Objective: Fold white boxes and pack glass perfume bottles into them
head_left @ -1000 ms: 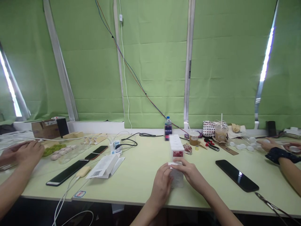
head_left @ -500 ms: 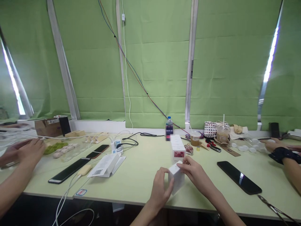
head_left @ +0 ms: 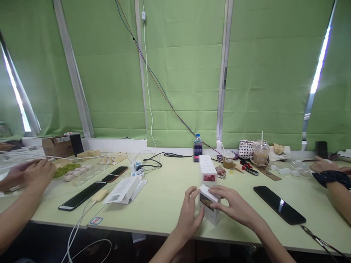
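Note:
Between my two hands a small white box (head_left: pixel 208 204) stands upright near the table's front edge, a dark picture with yellow shapes on its face. My left hand (head_left: pixel 189 212) holds the box's left side, thumb low and fingers at the top corner. My right hand (head_left: pixel 233 204) grips its right side, with fingers along the top edge and thumb on the front face. Just behind it, a row of white boxes (head_left: pixel 207 168) runs away from me, the nearest with a red picture on its end.
Flattened white cartons (head_left: pixel 123 190), a power strip (head_left: pixel 136 169) and phones (head_left: pixel 82 196) lie left. A bottle (head_left: pixel 197 149), cups (head_left: pixel 260 155), a black phone (head_left: pixel 279 204) and pliers (head_left: pixel 315 237) are right. Other people's hands work at both sides (head_left: pixel 40 175).
The held box has turned, so its face with the dark picture now shows, and it stands more upright. My right fingers have shifted from its top corner to its right side.

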Demonstrator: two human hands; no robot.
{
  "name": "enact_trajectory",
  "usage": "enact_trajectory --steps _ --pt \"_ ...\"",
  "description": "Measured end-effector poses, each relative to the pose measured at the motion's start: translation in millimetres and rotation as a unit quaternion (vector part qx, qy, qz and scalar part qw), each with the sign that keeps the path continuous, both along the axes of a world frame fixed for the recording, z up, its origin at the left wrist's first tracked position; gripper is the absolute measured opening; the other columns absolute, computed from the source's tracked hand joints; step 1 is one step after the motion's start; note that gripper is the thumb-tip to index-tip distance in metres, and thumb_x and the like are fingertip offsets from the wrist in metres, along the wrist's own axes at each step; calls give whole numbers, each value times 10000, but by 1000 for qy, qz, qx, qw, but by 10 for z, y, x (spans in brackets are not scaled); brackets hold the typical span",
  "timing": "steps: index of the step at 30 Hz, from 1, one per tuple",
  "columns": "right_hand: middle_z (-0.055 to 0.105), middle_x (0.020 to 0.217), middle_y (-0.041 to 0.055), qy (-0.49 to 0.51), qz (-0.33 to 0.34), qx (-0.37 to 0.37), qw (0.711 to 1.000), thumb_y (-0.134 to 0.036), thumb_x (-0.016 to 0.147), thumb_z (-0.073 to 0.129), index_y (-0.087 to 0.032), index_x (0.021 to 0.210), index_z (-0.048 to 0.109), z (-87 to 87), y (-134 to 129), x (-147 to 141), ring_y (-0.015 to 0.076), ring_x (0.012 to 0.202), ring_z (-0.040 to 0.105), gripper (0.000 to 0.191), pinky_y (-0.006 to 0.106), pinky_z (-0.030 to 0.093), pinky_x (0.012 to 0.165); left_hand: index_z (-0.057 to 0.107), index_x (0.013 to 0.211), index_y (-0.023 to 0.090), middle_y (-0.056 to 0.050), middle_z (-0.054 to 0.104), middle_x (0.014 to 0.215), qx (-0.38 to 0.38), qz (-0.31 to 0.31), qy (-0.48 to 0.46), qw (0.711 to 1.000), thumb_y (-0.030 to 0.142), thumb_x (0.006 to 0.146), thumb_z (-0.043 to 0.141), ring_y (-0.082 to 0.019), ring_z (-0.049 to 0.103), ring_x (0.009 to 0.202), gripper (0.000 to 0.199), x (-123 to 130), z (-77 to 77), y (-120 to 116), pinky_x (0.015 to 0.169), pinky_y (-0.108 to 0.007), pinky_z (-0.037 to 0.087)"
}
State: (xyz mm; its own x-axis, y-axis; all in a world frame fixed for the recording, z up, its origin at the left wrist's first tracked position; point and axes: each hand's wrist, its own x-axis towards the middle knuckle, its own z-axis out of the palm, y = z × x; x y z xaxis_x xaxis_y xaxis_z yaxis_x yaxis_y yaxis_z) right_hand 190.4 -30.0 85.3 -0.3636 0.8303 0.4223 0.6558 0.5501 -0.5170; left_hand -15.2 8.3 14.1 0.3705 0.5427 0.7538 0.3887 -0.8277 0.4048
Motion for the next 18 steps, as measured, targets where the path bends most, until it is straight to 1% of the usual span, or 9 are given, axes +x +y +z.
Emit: enact_trajectory --steps 2,4,7,10,12,14,16,18 --pt "607 1264 75 -13 2 3 1000 -320 844 600 -283 1234 602 3 -19 -26 278 1103 584 392 388 458 955 323 1392 255 -136 336 1441 -41 4 24 999 154 843 548 -281 338 1349 602 -6 23 23 1065 -481 377" --pt "606 1262 64 -27 4 9 1000 -271 863 573 -299 1259 580 -7 -14 -31 259 1086 596 398 371 457 953 295 1418 291 -116 301 1482 -66 -12 54 996 178 841 579 -283 323 1362 653 -5 39 25 1074 -482 369" --pt "621 1232 48 -36 9 12 999 -211 894 509 -334 1287 549 -35 19 -4 230 1055 612 413 348 465 933 299 1415 296 -113 350 1468 -75 -26 78 994 175 831 596 -284 343 1354 666 11 36 15 1075 -496 364" --pt "630 1194 43 -36 7 12 999 -194 910 472 -359 1281 549 -49 45 21 216 1034 616 414 331 480 902 332 1384 271 -124 335 1471 -73 -32 73 994 131 812 589 -289 335 1356 643 41 23 17 1070 -513 361" --pt "621 1186 43 -39 0 12 999 -192 912 461 -369 1255 569 -43 54 22 218 1035 610 402 340 481 898 368 1346 263 -121 369 1432 -81 -45 54 994 68 797 550 -262 393 1316 610 60 17 30 1049 -479 399" --pt "607 1184 43 -31 -1 7 999 -200 914 450 -368 1212 604 -30 60 13 220 1042 603 374 345 484 895 396 1316 273 -101 433 1351 -92 -57 34 994 1 777 488 -228 465 1245 610 71 10 48 1011 -435 448" --pt "602 1166 45 -2 11 -6 1000 -230 930 428 -345 1170 634 -19 70 3 213 1040 600 337 326 496 881 394 1318 294 -81 472 1292 -100 -57 19 993 -33 760 448 -213 502 1195 649 74 1 62 981 -417 474" --pt "605 1145 46 34 36 -21 999 -269 947 402 -322 1161 640 -16 81 -5 204 1034 598 324 304 506 871 370 1339 306 -69 495 1273 -108 -56 8 993 -26 757 451 -212 515 1172 675 70 -3 68 969 -410 486"
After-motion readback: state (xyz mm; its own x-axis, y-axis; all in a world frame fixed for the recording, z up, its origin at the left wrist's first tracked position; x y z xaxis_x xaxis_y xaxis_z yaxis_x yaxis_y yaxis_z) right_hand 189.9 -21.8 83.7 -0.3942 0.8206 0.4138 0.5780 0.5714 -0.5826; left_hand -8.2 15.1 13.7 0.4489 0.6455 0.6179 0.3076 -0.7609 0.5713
